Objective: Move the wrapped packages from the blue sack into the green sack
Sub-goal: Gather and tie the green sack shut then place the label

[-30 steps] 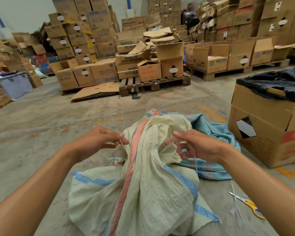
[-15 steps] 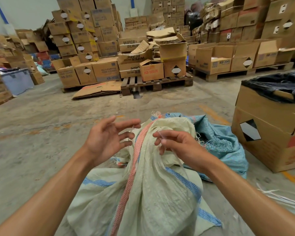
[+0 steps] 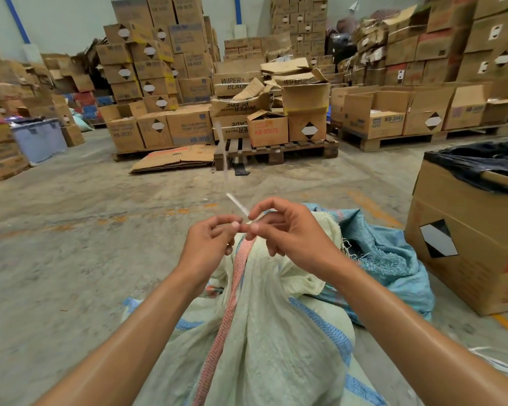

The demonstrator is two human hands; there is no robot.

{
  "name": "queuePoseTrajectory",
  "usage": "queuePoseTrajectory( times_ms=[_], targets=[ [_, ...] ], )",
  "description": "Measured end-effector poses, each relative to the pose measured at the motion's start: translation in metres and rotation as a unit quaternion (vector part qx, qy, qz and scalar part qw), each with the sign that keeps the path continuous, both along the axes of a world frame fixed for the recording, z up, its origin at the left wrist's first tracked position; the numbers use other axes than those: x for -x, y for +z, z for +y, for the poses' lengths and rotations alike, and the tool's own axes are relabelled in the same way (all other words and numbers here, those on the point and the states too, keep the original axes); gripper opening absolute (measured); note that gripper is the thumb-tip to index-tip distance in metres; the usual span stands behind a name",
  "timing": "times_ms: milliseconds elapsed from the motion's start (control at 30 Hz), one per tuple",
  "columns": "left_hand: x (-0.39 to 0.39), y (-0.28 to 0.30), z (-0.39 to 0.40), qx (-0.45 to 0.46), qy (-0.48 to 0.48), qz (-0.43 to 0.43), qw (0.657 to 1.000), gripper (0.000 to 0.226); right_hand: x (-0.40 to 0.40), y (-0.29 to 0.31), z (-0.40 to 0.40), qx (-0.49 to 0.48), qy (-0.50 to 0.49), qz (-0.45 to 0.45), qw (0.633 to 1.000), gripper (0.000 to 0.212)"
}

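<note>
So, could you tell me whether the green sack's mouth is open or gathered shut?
Gathered shut: green sack bunches below both hands.

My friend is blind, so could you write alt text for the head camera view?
Two bare hands, left hand and right hand, pinch a thin white plastic string above a bunched pale green woven sack. A crumpled blue woven sack lies behind it on a concrete warehouse floor.

Two hands, left hand (image 3: pixel 208 244) and right hand (image 3: pixel 291 238), one green sack (image 3: pixel 276 332), one blue sack (image 3: pixel 393 268)
</note>
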State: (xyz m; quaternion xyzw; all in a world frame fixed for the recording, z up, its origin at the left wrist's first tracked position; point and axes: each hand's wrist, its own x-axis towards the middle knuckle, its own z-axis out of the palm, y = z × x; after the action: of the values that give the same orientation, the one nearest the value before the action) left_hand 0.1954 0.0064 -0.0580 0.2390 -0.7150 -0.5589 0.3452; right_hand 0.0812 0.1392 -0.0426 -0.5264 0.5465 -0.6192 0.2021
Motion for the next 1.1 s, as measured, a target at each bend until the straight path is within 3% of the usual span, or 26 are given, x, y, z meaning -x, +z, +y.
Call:
queuePoseTrajectory(
  times_ms=[400,567,733,833,900,1000,1033,1100],
  targets=[
    [-0.001,0.0,0.013,0.026,0.03,0.033,0.999,0.013,-0.006,-0.011,-0.013,-0.035,-0.152,-0.039,0.987,0.031],
    [-0.005,-0.004,0.013,0.067,0.02,0.011,0.997,0.012,-0.003,-0.01,-0.018,-0.006,-0.172,-0.051,0.984,0.013],
    [-0.012,-0.012,0.009,0.136,0.021,-0.008,0.99,0.023,0.003,-0.017,-0.022,0.005,-0.312,0.108,0.944,0.01],
    [-0.018,-0.016,0.002,0.281,0.019,-0.024,0.959,0.026,0.012,-0.014,-0.02,-0.119,-0.271,0.222,0.929,0.012],
    [-0.02,-0.017,-0.008,0.408,0.011,-0.05,0.912,0.029,0.016,-0.006,-0.017,-0.216,-0.205,0.28,0.913,0.016],
    [-0.02,-0.02,-0.013,0.544,0.028,-0.096,0.833,0.023,0.015,0.008,-0.014,-0.293,-0.095,0.278,0.91,0.013],
    [-0.02,-0.021,-0.01,0.546,0.037,-0.101,0.831,0.022,0.016,0.012,-0.012,-0.308,-0.072,0.259,0.913,0.011],
    [-0.018,-0.023,-0.001,0.492,0.047,-0.124,0.861,0.025,0.019,0.017,-0.008,-0.328,-0.049,0.198,0.922,0.01]
  ],
)
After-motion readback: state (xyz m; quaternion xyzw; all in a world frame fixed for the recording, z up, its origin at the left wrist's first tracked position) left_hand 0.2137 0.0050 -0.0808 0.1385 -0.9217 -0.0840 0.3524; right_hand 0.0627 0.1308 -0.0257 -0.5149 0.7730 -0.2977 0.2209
